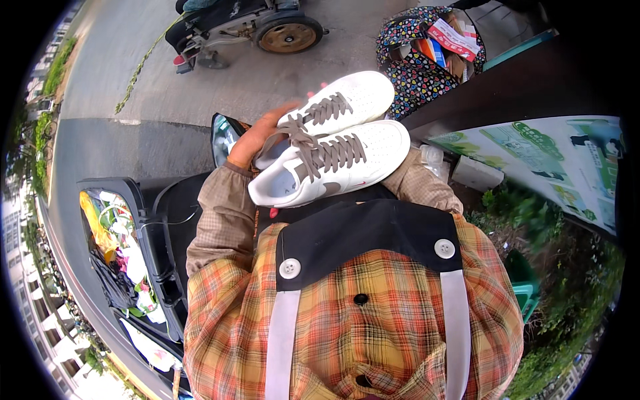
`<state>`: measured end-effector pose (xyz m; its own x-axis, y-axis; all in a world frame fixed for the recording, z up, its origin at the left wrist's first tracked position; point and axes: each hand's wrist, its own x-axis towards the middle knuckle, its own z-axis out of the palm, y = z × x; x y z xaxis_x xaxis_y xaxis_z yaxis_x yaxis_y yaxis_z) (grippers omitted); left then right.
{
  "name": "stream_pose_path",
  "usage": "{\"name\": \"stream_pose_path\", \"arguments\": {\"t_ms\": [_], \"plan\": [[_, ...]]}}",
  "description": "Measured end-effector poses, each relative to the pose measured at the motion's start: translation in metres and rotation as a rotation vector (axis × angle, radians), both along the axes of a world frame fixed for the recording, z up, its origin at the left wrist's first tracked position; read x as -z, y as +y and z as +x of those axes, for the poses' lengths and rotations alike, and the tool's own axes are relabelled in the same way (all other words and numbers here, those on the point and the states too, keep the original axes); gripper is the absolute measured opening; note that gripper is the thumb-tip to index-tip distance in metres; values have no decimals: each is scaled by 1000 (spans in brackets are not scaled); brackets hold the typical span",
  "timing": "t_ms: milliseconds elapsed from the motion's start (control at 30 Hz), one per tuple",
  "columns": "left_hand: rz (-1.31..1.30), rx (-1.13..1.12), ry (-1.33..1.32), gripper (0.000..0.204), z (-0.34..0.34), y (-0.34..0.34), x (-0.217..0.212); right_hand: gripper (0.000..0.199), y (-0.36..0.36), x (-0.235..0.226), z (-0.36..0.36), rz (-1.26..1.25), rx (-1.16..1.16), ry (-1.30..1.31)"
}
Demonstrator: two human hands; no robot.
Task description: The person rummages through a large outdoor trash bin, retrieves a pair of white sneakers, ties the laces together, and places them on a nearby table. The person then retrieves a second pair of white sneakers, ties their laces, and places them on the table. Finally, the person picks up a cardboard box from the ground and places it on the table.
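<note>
A pair of white sneakers hangs side by side in front of my chest, toes to the right: the far sneaker (367, 93) and the near sneaker (383, 150). Both have brown laces, tied together in a bow near the ankle openings. My left hand (263, 137) is closed on the pair at the heel end, red-nailed fingertips showing past the far shoe. From the right, my sleeved right forearm (423, 180) reaches under the near shoe, which hides that hand. One red-tipped finger (274, 213) peeks out below the near heel; whose hand it belongs to is unclear.
An open black bin or case (137, 193) of colourful items stands at left. Beyond the shoes sits a heart-patterned bag (407, 87) stuffed with boxes. A wheeled cart or chair (287, 33) is farther off. At right are a printed panel (567, 167), plants and a green stool (527, 293).
</note>
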<state>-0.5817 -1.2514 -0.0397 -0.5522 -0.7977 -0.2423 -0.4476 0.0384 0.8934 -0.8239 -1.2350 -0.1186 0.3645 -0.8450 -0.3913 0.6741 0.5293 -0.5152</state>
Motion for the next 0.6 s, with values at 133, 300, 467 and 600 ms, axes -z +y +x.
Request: {"name": "stream_pose_path", "arguments": {"t_ms": [133,300,467,600], "plan": [[-371,-234,-120,53,-10,16,-56,62,0,-1,0,-28,38,-22],[-375,-60,-317,51,-23,66,-117,61,-7,0,9,-56,63,-71],[-148,95,-494,71,-29,56,-101,61,-13,-4,16,-77,67,-117],[38,194,-215,86,0,35,-109,60,-18,-6,20,-110,103,-174]]}}
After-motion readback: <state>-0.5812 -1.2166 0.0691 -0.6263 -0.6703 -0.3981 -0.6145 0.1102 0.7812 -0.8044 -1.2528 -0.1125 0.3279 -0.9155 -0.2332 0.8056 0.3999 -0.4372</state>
